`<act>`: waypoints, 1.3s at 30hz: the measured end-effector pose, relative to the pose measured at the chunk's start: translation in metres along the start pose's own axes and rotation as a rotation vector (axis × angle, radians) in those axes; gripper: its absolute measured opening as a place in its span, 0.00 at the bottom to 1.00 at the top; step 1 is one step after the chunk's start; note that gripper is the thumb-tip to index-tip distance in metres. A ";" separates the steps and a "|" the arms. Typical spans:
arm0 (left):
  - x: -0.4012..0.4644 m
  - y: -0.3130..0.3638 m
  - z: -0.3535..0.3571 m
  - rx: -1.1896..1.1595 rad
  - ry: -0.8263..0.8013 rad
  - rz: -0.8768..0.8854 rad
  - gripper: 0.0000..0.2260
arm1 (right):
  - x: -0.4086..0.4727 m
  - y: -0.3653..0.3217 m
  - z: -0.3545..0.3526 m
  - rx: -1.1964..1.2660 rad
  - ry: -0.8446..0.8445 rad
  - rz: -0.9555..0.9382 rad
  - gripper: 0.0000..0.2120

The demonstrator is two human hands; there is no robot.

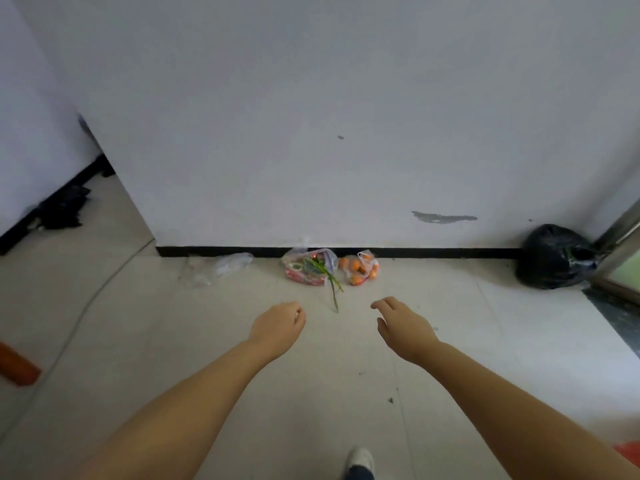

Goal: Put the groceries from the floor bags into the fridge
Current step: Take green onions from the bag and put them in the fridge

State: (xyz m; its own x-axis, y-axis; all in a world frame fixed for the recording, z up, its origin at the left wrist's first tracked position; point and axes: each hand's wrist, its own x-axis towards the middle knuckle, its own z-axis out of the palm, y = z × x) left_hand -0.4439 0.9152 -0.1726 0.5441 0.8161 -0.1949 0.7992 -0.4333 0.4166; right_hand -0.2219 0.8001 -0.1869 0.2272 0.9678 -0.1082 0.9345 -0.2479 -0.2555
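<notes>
Two clear plastic bags sit on the floor against the wall's black baseboard. The left bag (306,268) holds red packets and green stalks that stick out toward me. The right bag (360,269) holds orange fruit. An empty crumpled clear bag (225,266) lies further left. Both my arms reach forward above the floor, short of the bags. My left hand (278,329) has its fingers curled inward and holds nothing. My right hand (401,325) has its fingers apart and is empty. No fridge is in view.
A full black rubbish bag (554,258) sits in the right corner beside a metal door frame (620,244). Dark clutter (64,207) lies along the left wall. A thin cable (83,313) curves across the tile floor. An orange object (17,367) shows at the left edge. My shoe (360,462) is at the bottom.
</notes>
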 end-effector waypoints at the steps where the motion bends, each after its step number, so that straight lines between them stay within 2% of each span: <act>1: 0.016 -0.002 0.000 0.017 -0.012 0.008 0.11 | 0.018 0.002 0.002 0.001 -0.006 0.001 0.18; 6: 0.118 -0.009 -0.006 0.058 -0.043 0.046 0.13 | 0.125 0.020 0.013 0.028 -0.067 -0.015 0.18; 15: 0.278 -0.028 -0.047 -0.037 -0.041 -0.054 0.12 | 0.304 0.039 -0.009 -0.027 -0.208 -0.097 0.17; 20: 0.363 -0.062 -0.061 -0.032 -0.092 -0.079 0.12 | 0.392 0.036 -0.002 -0.052 -0.243 -0.091 0.16; 29: 0.564 -0.133 -0.090 0.075 -0.251 0.079 0.11 | 0.567 0.027 0.030 0.154 -0.217 0.164 0.17; 34: 0.639 -0.161 -0.021 0.115 -0.376 0.153 0.14 | 0.623 0.047 0.095 0.224 -0.274 0.273 0.18; 39: 0.716 -0.210 0.137 0.124 -0.433 0.198 0.15 | 0.696 0.108 0.239 0.164 -0.369 0.195 0.21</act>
State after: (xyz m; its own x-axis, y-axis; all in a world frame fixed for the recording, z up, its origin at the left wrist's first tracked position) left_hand -0.1874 1.5387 -0.5213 0.7240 0.4906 -0.4849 0.6795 -0.6280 0.3793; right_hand -0.0280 1.4362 -0.5191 0.2544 0.8293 -0.4976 0.8212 -0.4569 -0.3418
